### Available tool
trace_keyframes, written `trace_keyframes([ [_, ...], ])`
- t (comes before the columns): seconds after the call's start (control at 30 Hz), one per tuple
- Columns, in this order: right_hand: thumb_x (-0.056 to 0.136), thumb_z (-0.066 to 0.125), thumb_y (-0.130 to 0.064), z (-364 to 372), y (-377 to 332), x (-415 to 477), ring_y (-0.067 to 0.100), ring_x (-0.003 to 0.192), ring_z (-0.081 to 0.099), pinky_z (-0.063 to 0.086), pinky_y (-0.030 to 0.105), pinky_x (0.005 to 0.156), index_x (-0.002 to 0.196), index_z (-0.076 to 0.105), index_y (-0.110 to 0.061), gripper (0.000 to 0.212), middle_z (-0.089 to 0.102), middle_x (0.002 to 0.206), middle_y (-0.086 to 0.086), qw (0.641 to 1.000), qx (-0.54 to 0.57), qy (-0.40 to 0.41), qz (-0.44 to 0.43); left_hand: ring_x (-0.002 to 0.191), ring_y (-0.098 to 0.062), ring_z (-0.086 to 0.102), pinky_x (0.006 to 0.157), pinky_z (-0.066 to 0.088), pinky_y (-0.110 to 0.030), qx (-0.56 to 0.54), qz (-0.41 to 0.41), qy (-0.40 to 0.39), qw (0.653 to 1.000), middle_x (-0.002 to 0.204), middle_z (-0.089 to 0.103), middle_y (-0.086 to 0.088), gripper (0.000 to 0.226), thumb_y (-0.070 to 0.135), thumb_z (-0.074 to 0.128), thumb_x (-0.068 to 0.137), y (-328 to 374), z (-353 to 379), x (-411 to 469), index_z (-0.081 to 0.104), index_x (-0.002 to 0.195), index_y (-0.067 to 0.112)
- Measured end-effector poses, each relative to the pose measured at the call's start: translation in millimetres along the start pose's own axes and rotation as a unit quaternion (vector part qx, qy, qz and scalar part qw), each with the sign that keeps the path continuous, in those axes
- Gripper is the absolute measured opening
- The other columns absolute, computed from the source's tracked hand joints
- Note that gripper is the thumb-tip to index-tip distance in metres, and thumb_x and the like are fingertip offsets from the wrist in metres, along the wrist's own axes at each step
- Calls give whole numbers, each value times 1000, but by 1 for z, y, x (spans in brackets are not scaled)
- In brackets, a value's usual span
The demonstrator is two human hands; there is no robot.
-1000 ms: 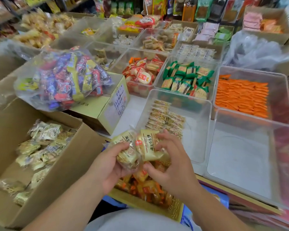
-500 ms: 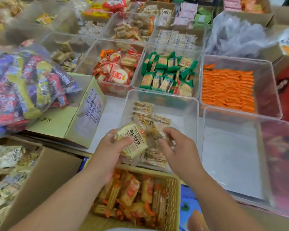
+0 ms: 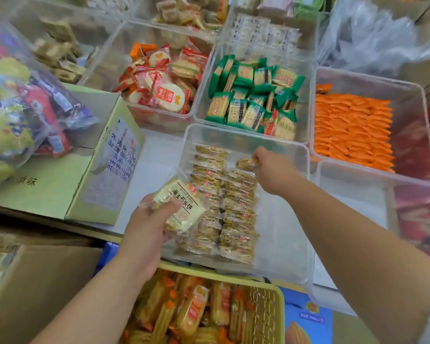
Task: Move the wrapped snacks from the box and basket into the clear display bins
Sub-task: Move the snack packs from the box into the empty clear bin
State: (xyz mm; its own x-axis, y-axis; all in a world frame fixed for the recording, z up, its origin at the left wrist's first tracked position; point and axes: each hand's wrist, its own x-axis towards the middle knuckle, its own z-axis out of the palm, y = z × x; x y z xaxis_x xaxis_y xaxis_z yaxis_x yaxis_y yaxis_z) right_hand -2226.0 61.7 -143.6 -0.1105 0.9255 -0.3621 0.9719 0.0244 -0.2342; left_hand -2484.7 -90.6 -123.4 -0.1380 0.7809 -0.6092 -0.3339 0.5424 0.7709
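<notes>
Yellow biscuit packets [image 3: 178, 206], a few, fill my left hand [image 3: 147, 229]; my right hand [image 3: 271, 170] pinches one packet [image 3: 246, 163] over two rows [image 3: 224, 202] in the clear bin [image 3: 283, 244].

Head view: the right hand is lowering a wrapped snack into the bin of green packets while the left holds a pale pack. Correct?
Not quite. In the head view the right hand lowers its wrapped snack into the clear bin with two rows of yellowish snacks; the left hand does hold the pale pack.

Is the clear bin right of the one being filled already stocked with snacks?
No, the clear bin to the right of the bin being filled shows only its bare bottom.
</notes>
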Motion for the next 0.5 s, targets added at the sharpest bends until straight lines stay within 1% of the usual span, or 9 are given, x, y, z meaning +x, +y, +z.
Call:
trace_keyframes([
  [0.07, 95, 49, -4, 9, -5, 12, 22, 71, 53, 42, 35, 58, 112, 45, -19, 23, 64, 95, 11, 999, -9, -51, -9, 106, -26, 75, 96, 53, -52, 7, 3, -1, 1000, 112, 78, -5, 41, 24, 79, 83, -2, 0, 0, 66, 122, 21],
  [0.13, 94, 48, -2, 13, -8, 23, 19, 70, 52, 37, 32, 55, 122, 46, -17, 32, 64, 97, 11, 996, 1, -91, -18, 105, -26, 75, 92, 55, -49, 10, 3, -3, 1000, 112, 79, -5, 32, 18, 74, 91, -3, -1, 1, 66, 122, 21],
  [0.17, 93, 48, 0, 13, -10, 27, 19, 74, 53, 38, 32, 57, 131, 47, -16, 41, 65, 103, 10, 994, 0, -107, -26, 105, -26, 75, 88, 54, -46, 8, 2, -4, 1000, 112, 79, -5, 30, 17, 71, 93, -3, -1, 1, 65, 122, 20],
  [0.23, 92, 48, 3, 12, -14, 32, 23, 88, 54, 42, 31, 71, 146, 45, -18, 57, 64, 122, 9, 989, -21, -142, -44, 104, -25, 75, 85, 54, -43, 1, -1, -4, 1000, 112, 78, -5, 32, 17, 70, 93, -2, -2, 1, 64, 124, 18],
  [0.3, 91, 47, 5, 10, -17, 36, 24, 99, 54, 44, 33, 81, 150, 44, -19, 64, 61, 133, 10, 981, -47, -181, -58, 103, -25, 75, 84, 54, -41, -3, -3, -3, 1000, 113, 78, -6, 32, 17, 70, 93, -1, -3, 2, 64, 125, 18],
  [0.37, 93, 43, 3, 7, -19, 39, 24, 103, 52, 43, 34, 86, 149, 45, -19, 60, 58, 137, 9, 974, -61, -208, -64, 103, -27, 75, 86, 55, -43, -6, -5, 0, 1000, 113, 78, -7, 30, 16, 69, 94, -1, -3, 2, 65, 124, 17],
  [0.5, 98, 40, -9, 1, -19, 41, 23, 102, 47, 35, 31, 87, 137, 51, -15, 41, 58, 132, 11, 970, -66, -223, -70, 106, -29, 74, 95, 53, -50, -5, -11, -1, 1000, 113, 78, -7, 30, 17, 69, 95, 0, -3, 1, 65, 125, 17],
])
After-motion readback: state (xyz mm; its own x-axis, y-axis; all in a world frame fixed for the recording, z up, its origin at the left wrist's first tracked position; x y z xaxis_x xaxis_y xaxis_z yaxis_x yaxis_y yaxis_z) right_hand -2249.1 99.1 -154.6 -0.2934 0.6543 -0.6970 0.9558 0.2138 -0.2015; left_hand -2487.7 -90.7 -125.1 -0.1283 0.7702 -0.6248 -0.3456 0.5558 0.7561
